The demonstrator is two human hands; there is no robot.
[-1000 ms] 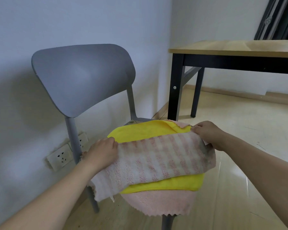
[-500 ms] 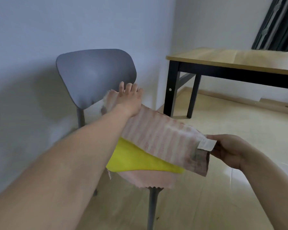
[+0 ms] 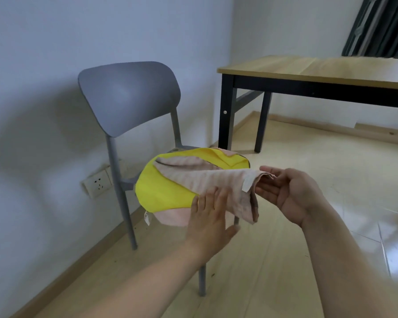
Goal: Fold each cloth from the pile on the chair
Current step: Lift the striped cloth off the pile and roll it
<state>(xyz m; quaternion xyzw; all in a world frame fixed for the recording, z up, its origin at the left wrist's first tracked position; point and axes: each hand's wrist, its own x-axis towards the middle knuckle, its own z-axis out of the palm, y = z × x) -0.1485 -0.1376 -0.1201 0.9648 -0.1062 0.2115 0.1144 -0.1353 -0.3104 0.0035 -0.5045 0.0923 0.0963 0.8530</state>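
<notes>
A pink-and-white striped cloth (image 3: 207, 177) lies doubled over on the pile on the grey chair (image 3: 129, 97), its far part resting on a yellow cloth (image 3: 161, 191). My right hand (image 3: 287, 193) pinches the cloth's right end, where a white label hangs. My left hand (image 3: 214, 216), fingers spread, lies flat against the cloth's near hanging edge. Under the yellow cloth a plain pink cloth (image 3: 175, 218) sticks out over the seat's front.
A wooden table (image 3: 319, 70) with black legs stands at the right, near the chair. A wall socket (image 3: 97, 183) sits low on the wall left of the chair. Dark curtains (image 3: 377, 26) hang at the top right. Pale floor stretches to the right.
My left hand carried the cloth's far end up toward the backrest, let it go, and came back down near the front edge. The cloth now lies folded over, and the view has pulled back.
</notes>
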